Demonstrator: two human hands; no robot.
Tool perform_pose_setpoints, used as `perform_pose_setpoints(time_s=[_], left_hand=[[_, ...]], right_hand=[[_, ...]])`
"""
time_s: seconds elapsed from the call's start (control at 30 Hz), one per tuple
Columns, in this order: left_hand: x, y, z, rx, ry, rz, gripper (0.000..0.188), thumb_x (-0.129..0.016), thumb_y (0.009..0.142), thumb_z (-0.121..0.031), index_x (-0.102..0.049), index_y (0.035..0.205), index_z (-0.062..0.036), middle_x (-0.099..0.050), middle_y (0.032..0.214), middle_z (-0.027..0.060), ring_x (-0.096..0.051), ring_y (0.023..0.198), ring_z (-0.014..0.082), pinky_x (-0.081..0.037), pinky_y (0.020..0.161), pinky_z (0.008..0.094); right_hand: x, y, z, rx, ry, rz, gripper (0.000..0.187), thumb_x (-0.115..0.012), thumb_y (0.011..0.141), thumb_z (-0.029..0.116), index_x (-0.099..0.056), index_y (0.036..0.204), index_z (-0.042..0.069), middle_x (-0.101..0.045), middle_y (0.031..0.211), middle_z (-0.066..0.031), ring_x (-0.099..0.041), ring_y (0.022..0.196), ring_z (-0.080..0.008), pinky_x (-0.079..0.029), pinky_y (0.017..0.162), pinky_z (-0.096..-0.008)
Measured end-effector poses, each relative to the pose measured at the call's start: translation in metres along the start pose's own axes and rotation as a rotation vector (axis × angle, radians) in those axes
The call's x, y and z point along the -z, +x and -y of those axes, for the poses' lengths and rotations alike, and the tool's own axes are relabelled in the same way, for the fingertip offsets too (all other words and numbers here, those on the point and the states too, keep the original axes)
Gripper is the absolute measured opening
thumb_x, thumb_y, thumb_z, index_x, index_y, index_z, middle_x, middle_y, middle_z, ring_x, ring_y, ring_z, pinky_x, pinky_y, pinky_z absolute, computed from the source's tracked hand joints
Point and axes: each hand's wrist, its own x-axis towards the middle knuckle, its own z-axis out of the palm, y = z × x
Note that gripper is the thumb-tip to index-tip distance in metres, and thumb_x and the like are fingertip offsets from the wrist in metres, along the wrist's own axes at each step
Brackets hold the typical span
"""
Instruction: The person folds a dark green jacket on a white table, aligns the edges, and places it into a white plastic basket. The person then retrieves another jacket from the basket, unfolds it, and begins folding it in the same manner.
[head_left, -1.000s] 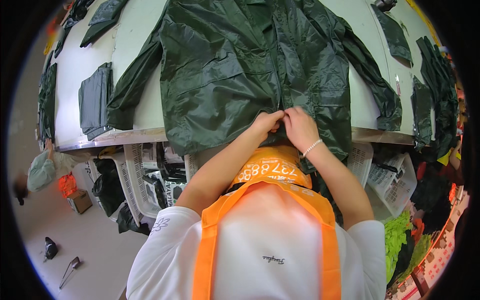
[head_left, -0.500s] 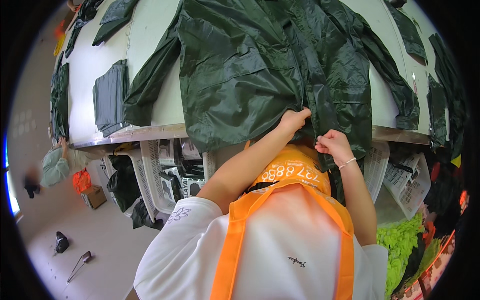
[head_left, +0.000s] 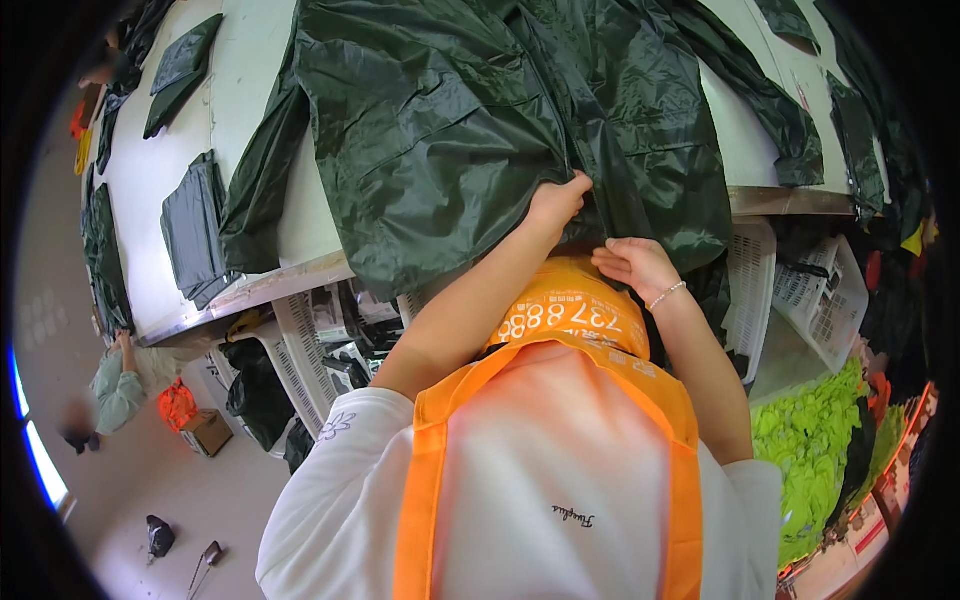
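Note:
A dark green rain jacket [head_left: 430, 130] lies spread over the table, its front edges side by side and its hem hanging over the near edge toward me. My left hand [head_left: 560, 208] is closed on the lower front edge of the jacket's left-lying panel, beside the zipper line. Just below the other panel's hem is my right hand [head_left: 640, 268], fingers stretched out toward the left and loosely parted. Nothing shows in its fingers. An orange apron [head_left: 570, 310] covers my front beneath both hands.
Folded dark green garments [head_left: 195, 230] lie on the white table [head_left: 305, 215] at left. White plastic baskets [head_left: 750, 290] stand under the table's edge. Bright yellow-green garments [head_left: 810, 450] are heaped at lower right. Another person's sleeve [head_left: 120, 378] shows at far left.
The right hand has let go of the jacket's edge and its fingers have straightened. The left hand keeps its hold. The whole view has shifted and turned slightly.

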Motion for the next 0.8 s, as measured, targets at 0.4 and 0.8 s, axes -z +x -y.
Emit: perform_pose_setpoints(time_s=[0.4, 0.8], left_hand=[[0.034, -0.035, -0.004, 0.044, -0.388, -0.014, 0.034, -0.056, 0.091, -0.036, -0.057, 0.1, -0.0031, -0.06, 0.084, 0.0081, -0.052, 0.068, 0.0151, -0.044, 0.064, 0.0288], [0.039, -0.065, -0.022, 0.106, -0.496, 0.08, 0.021, -0.064, 0.087, -0.018, -0.059, 0.098, -0.0017, -0.057, 0.077, 0.0011, -0.054, 0.067, 0.0115, -0.046, 0.063, 0.0258]], right_hand=[[-0.016, -0.001, -0.004, 0.112, 0.091, 0.045, 0.011, -0.058, 0.087, 0.011, -0.055, 0.087, 0.0, -0.066, 0.094, -0.0165, -0.066, 0.088, -0.025, -0.054, 0.077, -0.028], [-0.059, -0.002, 0.032, 0.198, 0.102, 0.124, 0.012, -0.06, 0.086, 0.012, -0.057, 0.087, 0.0, -0.066, 0.091, -0.0149, -0.067, 0.082, -0.0223, -0.053, 0.076, -0.0282]])
